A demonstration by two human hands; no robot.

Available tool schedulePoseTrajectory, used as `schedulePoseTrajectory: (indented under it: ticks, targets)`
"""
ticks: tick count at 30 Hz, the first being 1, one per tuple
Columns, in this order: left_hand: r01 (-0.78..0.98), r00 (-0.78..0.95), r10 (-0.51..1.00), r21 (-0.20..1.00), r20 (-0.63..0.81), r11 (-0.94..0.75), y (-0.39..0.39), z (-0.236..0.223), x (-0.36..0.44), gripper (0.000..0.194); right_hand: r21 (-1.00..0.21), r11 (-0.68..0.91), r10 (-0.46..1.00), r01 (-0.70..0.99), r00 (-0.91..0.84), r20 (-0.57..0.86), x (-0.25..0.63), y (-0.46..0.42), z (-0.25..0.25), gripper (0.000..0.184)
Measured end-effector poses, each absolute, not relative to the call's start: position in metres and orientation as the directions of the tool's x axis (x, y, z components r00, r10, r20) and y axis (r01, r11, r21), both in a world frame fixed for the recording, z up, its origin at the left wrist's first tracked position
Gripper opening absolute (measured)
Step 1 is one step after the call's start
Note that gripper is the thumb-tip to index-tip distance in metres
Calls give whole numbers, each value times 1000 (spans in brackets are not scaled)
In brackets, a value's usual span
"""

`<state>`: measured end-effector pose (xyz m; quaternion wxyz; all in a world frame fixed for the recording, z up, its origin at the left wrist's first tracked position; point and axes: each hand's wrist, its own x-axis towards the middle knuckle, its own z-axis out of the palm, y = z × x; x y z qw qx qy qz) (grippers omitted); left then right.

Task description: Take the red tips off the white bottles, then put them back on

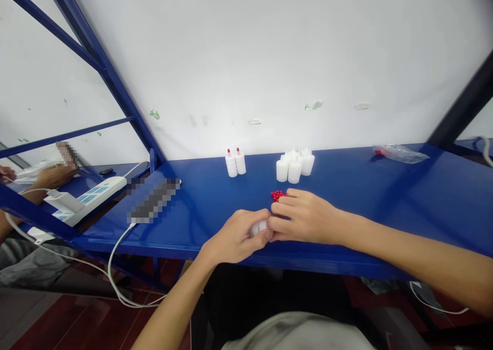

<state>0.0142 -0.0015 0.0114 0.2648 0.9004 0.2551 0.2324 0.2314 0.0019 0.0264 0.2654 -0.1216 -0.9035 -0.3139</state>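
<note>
My left hand is wrapped round a small white squeeze bottle, which lies tilted with its bottom toward me and its top end pointing right. At that top end, the fingers of my right hand are pinched together; they hide the tip and whatever is between them. Just beyond my right fingers is a small pile of red caps, partly covered by the hand. Two white bottles with red tips stand upright farther back on the left. Several white bottles without red tips stand grouped behind the pile.
All this is on a blue shelf table against a white wall. A clear plastic bag with something red lies at the back right. To the left are a blurred dark device on a white cable, a power strip and another person's hand.
</note>
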Motion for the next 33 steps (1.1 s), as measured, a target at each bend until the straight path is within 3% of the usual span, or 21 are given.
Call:
schedulePoseTrajectory:
  ticks: [4, 11, 17, 20, 23, 26, 29, 33]
  targets:
    - [397, 777, 578, 517, 251, -758, -4, 13, 18, 8, 508, 797, 6, 328, -844, 536, 232, 4, 22, 27]
    - [414, 763, 567, 439, 311, -798, -4, 8, 21, 11, 475, 829, -10, 295, -842, 540, 234, 9, 17, 41]
    - [435, 727, 571, 389, 381, -812, -2, 2, 22, 19, 336, 897, 84, 287, -857, 508, 236, 13, 16, 47]
    - [443, 725, 574, 380, 381, -812, -3, 3, 21, 16, 203, 946, 131, 251, -873, 470, 239, 16, 16, 47]
    - [468, 684, 595, 373, 422, -801, -4, 5, 19, 11, -42, 964, 256, 264, -863, 435, 249, 20, 22, 48]
    - [496, 638, 644, 415, 423, -763, -3, 6, 18, 12, -254, 875, 483, 413, -790, 377, 265, 29, 33, 47]
    - [516, 650, 668, 436, 361, -737, -3, 8, 18, 12, -305, 759, 650, 575, -693, 311, 280, 40, 41, 44]
    - [518, 663, 671, 443, 332, -732, -3, 10, 19, 14, -346, 665, 740, 662, -646, 187, 290, 49, 44, 38]
